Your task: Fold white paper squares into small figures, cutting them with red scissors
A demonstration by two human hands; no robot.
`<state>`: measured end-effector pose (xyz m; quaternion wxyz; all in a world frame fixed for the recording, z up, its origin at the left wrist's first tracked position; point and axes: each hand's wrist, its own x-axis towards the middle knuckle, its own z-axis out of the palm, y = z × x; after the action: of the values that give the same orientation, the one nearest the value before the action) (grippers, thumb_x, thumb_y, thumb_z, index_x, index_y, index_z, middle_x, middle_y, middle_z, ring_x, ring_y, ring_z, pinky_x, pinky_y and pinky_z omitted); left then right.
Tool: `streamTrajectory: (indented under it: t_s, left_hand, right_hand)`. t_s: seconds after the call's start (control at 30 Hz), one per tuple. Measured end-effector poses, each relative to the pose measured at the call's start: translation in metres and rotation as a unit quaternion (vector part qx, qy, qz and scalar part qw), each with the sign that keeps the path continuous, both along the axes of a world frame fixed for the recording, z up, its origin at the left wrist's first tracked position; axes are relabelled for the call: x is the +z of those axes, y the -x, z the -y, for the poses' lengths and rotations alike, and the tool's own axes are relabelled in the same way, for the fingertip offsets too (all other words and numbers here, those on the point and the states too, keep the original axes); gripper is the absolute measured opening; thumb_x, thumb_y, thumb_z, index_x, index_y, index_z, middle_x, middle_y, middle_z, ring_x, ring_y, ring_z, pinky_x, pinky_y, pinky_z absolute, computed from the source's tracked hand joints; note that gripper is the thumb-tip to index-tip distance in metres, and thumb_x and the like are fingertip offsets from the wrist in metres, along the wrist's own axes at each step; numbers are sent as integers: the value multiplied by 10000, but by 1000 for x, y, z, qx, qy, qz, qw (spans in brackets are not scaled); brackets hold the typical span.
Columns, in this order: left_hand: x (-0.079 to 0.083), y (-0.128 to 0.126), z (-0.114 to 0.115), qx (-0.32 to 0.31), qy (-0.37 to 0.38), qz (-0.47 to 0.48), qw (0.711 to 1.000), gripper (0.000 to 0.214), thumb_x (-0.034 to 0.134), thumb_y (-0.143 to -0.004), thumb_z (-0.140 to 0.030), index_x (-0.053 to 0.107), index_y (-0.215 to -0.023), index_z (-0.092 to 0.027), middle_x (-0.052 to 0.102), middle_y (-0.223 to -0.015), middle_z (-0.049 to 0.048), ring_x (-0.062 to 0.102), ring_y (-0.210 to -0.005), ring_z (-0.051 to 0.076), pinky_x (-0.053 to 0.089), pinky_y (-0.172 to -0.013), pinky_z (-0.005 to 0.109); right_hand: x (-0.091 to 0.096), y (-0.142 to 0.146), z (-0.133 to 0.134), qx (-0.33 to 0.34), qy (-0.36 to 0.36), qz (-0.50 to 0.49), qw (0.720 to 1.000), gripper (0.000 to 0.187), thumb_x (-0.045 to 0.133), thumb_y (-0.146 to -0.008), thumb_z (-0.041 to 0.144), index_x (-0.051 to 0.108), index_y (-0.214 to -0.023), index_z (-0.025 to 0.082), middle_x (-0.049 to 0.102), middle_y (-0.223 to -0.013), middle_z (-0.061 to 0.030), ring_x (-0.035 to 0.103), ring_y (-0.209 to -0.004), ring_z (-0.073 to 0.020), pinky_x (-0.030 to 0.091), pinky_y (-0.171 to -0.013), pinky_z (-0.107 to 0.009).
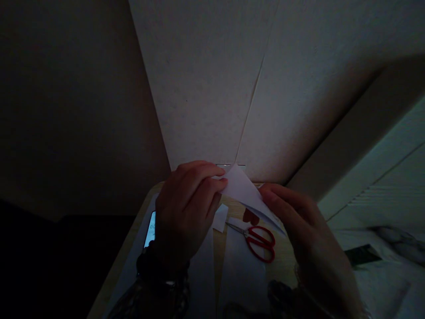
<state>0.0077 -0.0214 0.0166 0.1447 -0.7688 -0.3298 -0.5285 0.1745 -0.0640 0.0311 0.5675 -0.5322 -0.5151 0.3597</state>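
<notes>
A folded sheet of white paper (239,187), shaped like a triangle with its tip pointing away from me, is held above the small wooden table. My left hand (192,201) pinches its left edge between thumb and fingers. At its right edge, my right hand (295,217) grips the paper near the lower corner; part of that grip is hidden. Below the paper lie scissors (260,243) with red handles, their blades closed and pointing left. A small white paper scrap (220,218) rests beside the blade tips.
White paper sheets (244,274) cover much of the wooden table (282,266). A phone (150,230) with a lit screen lies left, partly behind my left wrist. Pale wall panels (212,88) rise directly behind the table. A dark green item (363,255) lies on a pale surface at right.
</notes>
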Motion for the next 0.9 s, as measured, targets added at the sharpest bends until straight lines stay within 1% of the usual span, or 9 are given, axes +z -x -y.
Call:
streamTrajectory:
  t_s: [0.2, 0.37, 0.43, 0.53, 0.6, 0.67, 0.73, 0.8, 0.9]
  left_hand:
    - [0, 3, 0, -41, 107, -53, 992, 268, 628, -817, 0, 619, -1018, -178, 731, -1193, 114, 613, -1235, 275, 484, -1067, 456]
    - [2, 7, 7, -103, 178, -101, 973, 533, 659, -885, -156, 470, -1383, -173, 583, -1481, 152, 407, -1479, 298, 367, -1177, 567]
    - [3, 6, 11, -88, 178, -131, 971, 472, 598, -921, -139, 484, -1376, -191, 594, -1479, 138, 394, -1490, 306, 308, -1180, 631]
    - [4, 3, 11, -66, 203, -128, 968, 230, 546, -942, -101, 639, -1117, -218, 759, -1210, 85, 650, -1245, 294, 264, -1159, 675]
    - [4, 2, 8, -76, 221, -111, 966, 135, 593, -922, -99, 657, -917, -217, 797, -930, 11, 753, -927, 233, 311, -1135, 643]
    - [4, 2, 6, -81, 231, -86, 966, 135, 649, -881, -94, 645, -820, -214, 769, -780, -30, 736, -763, 194, 418, -1068, 554]
    - [5, 4, 4, -75, 253, -52, 963, 147, 681, -836, -77, 650, -785, -212, 763, -755, -26, 725, -732, 183, 528, -889, 400]
    - [6, 5, 5, -76, 290, -19, 954, 160, 691, -801, -60, 658, -757, -210, 763, -748, -20, 718, -706, 168, 528, -695, 280]
    - [7, 6, 7, -101, 345, 14, 933, 156, 696, -781, -62, 671, -746, -212, 758, -732, -39, 709, -681, 142, 507, -635, 223]
  right_hand:
    - [-2, -11, -3, 9, -46, 111, 993, 272, 606, -878, 273, 570, -610, 245, 575, -602, 27, 562, -600, -160, 399, -531, -267]
    - [1, -21, -7, 96, -87, 326, 937, 262, 535, -923, 187, 578, -665, 208, 605, -608, 28, 543, -563, -131, 386, -542, -253]
    - [1, -22, -9, 137, -93, 381, 910, 268, 532, -927, 157, 572, -664, 197, 619, -615, 23, 556, -566, -127, 399, -556, -242]
    - [1, -23, -10, 140, -103, 401, 899, 242, 552, -932, 147, 607, -700, 189, 666, -656, 13, 608, -602, -131, 429, -572, -229]
    - [1, -23, -10, 114, -122, 387, 907, 195, 591, -920, 145, 642, -738, 191, 704, -691, 13, 645, -628, -135, 456, -589, -222]
    - [1, -24, -10, 73, -141, 366, 917, 158, 629, -903, 146, 667, -760, 203, 728, -706, 19, 670, -642, -140, 479, -602, -222]
    - [2, -25, -10, 26, -155, 343, 926, 145, 662, -891, 166, 680, -755, 214, 741, -700, 20, 684, -644, -150, 494, -607, -229]
    - [1, -24, -10, -5, -164, 327, 931, 143, 679, -886, 188, 687, -745, 215, 748, -690, 19, 691, -637, -153, 499, -598, -232]
    - [0, -20, -9, -14, -171, 317, 933, 150, 698, -873, 191, 686, -725, 209, 742, -665, 32, 683, -613, -134, 488, -579, -215]
